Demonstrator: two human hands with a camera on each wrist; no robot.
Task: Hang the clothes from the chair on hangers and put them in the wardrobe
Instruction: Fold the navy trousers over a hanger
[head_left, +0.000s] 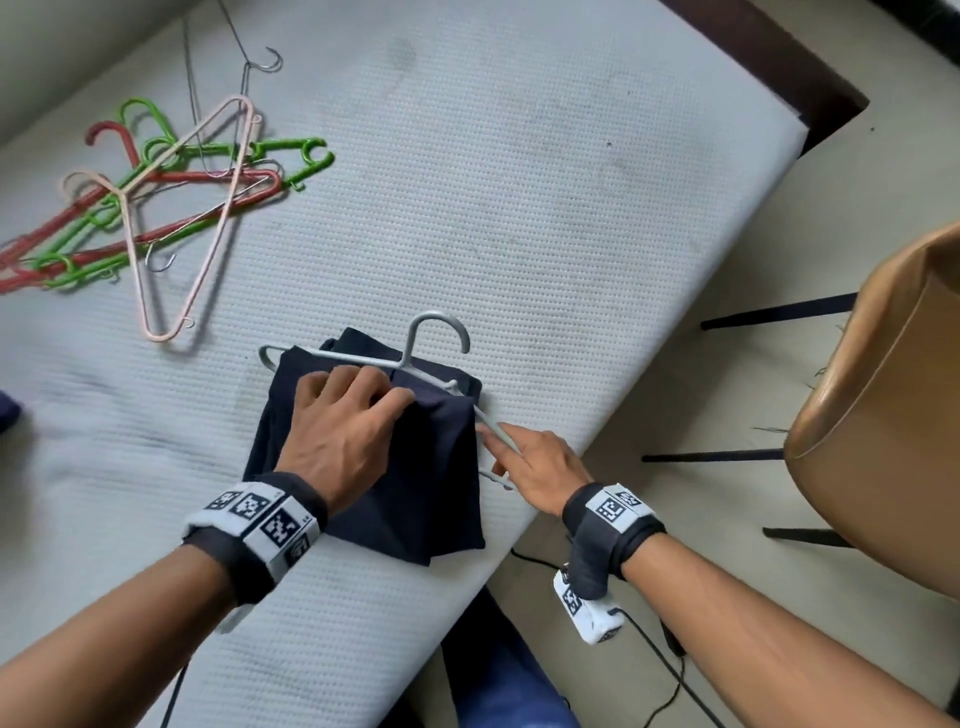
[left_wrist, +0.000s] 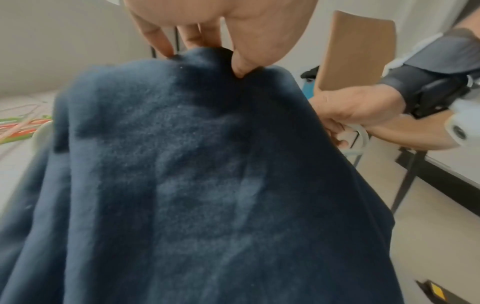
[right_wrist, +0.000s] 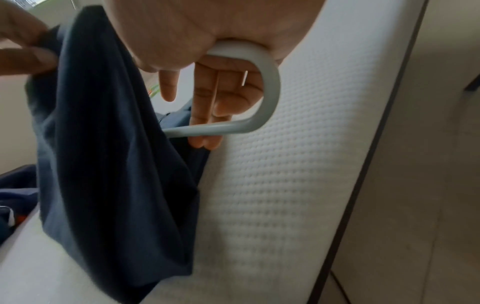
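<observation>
A white textured mattress (head_left: 519, 234) carries a folded navy garment (head_left: 415, 483) draped over a grey hanger (head_left: 415, 353) near its edge; the left hand (head_left: 337, 431) pinches the cloth at the fold; the right hand (head_left: 540, 467) grips the hanger's end loop; coloured hangers (head_left: 156, 197) lie well apart; a brown chair (head_left: 883, 415) stands beside.

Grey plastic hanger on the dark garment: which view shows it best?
Head view: the grey plastic hanger shows its hook and bar. Right wrist shows only its rounded end; left wrist only a sliver.
</observation>
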